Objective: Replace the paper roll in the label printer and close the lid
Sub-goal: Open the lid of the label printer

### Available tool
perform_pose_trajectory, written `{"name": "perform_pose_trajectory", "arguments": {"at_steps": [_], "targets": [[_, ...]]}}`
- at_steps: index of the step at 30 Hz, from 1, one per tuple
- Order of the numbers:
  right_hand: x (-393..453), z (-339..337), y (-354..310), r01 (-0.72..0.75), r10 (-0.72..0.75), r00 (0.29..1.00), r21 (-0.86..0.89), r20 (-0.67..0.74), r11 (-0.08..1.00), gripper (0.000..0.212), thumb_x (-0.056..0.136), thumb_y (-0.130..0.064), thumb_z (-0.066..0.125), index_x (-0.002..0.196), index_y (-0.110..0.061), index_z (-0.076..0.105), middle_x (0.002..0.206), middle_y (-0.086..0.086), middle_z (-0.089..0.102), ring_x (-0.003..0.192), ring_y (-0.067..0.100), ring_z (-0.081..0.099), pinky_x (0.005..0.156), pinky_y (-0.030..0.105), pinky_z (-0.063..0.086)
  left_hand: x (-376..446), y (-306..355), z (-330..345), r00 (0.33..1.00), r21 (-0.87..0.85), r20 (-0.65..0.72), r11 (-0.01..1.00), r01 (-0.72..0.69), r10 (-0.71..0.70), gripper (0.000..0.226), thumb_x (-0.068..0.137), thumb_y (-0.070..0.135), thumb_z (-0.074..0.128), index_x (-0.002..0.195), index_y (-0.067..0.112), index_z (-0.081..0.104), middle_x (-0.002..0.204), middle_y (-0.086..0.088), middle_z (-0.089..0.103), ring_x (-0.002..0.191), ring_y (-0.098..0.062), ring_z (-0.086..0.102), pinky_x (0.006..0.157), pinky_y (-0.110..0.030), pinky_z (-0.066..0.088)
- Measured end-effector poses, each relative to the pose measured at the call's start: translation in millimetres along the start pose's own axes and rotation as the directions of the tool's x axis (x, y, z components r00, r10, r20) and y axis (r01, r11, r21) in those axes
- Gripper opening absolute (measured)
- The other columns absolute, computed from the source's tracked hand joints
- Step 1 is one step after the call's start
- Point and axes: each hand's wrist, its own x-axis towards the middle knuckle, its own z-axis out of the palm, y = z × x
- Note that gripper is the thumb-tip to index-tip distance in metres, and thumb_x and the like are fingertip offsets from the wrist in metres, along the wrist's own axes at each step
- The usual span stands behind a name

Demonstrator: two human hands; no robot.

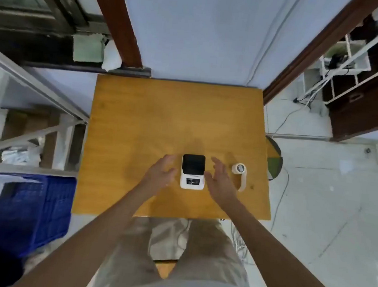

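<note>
Flanking the label printer point(193, 171), left hand point(162, 172) and right hand point(220, 179) hover spread wide (holding nothing); paper roll point(238, 168) lies just beyond the right.

Label printer point(193, 171) between empty, spread left hand point(161, 172) and right hand point(221, 180)

This looks like a storeroom or back workroom rather than a home or office. A plain wooden table point(178, 120) stands on a pale tiled floor point(328, 199) against a bare white wall point(203, 31). Metal racking point(40, 100) runs along the left above a blue plastic crate point(33, 210), and a dark wooden cabinet of pigeonholes point(370, 73) stands at right, with loose cables point(285, 119) trailing across the floor.
</note>
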Motion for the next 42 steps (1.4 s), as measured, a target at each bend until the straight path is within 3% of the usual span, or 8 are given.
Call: {"name": "perform_pose_trajectory", "arguments": {"at_steps": [7,11,16,19,25,30,38,42], "targets": [[40.4,45.6,40.5,0.18,-0.161,0.963,0.074,-0.217,0.981,0.053,0.108,-0.025,0.046,0.159,-0.026,0.034,0.152,-0.004,0.046,0.075,0.012,0.063,0.073,0.041,0.054,44.4,-40.7,42.6,0.881,0.094,-0.289,0.927,-0.364,0.375,0.05,0.103,0.042,0.049,0.152,0.031,0.048,0.146,0.011,0.058,0.085,-0.01,0.068,0.082,-0.041,0.059],[49.1,69.1,73.4,0.321,-0.273,0.918,0.134,-0.287,0.938,0.045,0.113,-0.032,0.041,0.157,-0.034,0.041,0.143,-0.013,0.055,0.109,-0.011,0.059,0.086,0.019,0.049,60.1,-61.4,59.6,0.831,0.103,-0.366,0.906,-0.411,0.419,0.045,0.1,0.045,0.053,0.144,0.04,0.058,0.137,0.02,0.064,0.1,-0.007,0.067,0.089,-0.041,0.058],[51.2,91.0,101.9,0.445,-0.393,0.825,0.039,-0.405,0.895,0.048,0.112,-0.034,0.034,0.159,-0.033,0.041,0.132,-0.012,0.061,0.114,-0.003,0.061,0.087,0.015,0.049,56.8,-71.7,63.5,0.839,0.121,-0.346,0.907,-0.404,0.42,0.056,0.085,0.066,0.052,0.14,0.054,0.055,0.106,0.024,0.073,0.091,-0.006,0.071,0.081,-0.037,0.061],[45.0,96.9,115.9,0.504,-0.466,0.811,0.018,-0.355,0.864,0.049,0.112,-0.039,0.029,0.161,-0.038,0.035,0.14,-0.019,0.057,0.126,-0.006,0.055,0.096,0.014,0.045,50.4,-77.7,69.7,0.764,0.38,-0.313,0.811,-0.445,0.565,0.059,0.09,0.065,0.038,0.146,0.05,0.047,0.116,0.04,0.063,0.102,0.005,0.067,0.087,-0.025,0.054],[42.3,97.7,122.1,0.623,-0.548,0.735,0.08,-0.399,0.778,0.044,0.114,-0.026,0.039,0.156,-0.036,0.044,0.143,-0.02,0.057,0.128,-0.007,0.053,0.107,0.014,0.042,48.6,-94.3,90.8,0.586,0.468,-0.429,0.724,-0.507,0.688,0.061,0.098,0.056,0.033,0.15,0.031,0.052,0.136,0.011,0.07,0.117,-0.016,0.068,0.097,-0.041,0.053],[25.7,95.8,114.2,0.594,-0.497,0.764,0.145,-0.411,0.792,0.043,0.112,-0.02,0.04,0.151,-0.036,0.05,0.124,-0.026,0.06,0.109,-0.008,0.056,0.106,0.028,0.045,39.4,-95.5,92.7,0.601,0.408,-0.453,0.752,-0.517,0.659,0.046,0.106,0.042,0.048,0.149,0.028,0.056,0.14,0.007,0.068,0.126,-0.016,0.064,0.101,-0.031,0.049],[22.5,99.6,113.8,0.569,-0.454,0.749,0.118,-0.482,0.814,0.043,0.11,-0.021,0.046,0.151,-0.033,0.052,0.148,-0.011,0.061,0.132,0.008,0.056,0.117,0.042,0.044,24.7,-96.5,93.4,0.647,0.308,-0.417,0.769,-0.56,0.638,0.044,0.103,0.04,0.057,0.146,0.028,0.054,0.14,0.007,0.066,0.126,-0.012,0.062,0.1,-0.031,0.048],[27.8,97.6,113.3,0.556,-0.514,0.696,-0.077,-0.501,0.828,0.055,0.11,-0.025,0.045,0.162,-0.038,0.035,0.16,-0.009,0.052,0.139,0.015,0.056,0.113,0.032,0.043,31.8,-103.1,93.2,0.584,0.385,-0.425,0.722,-0.574,0.691,0.05,0.101,0.045,0.06,0.149,0.032,0.051,0.14,0.011,0.067,0.123,-0.01,0.065,0.106,-0.037,0.05]]}}
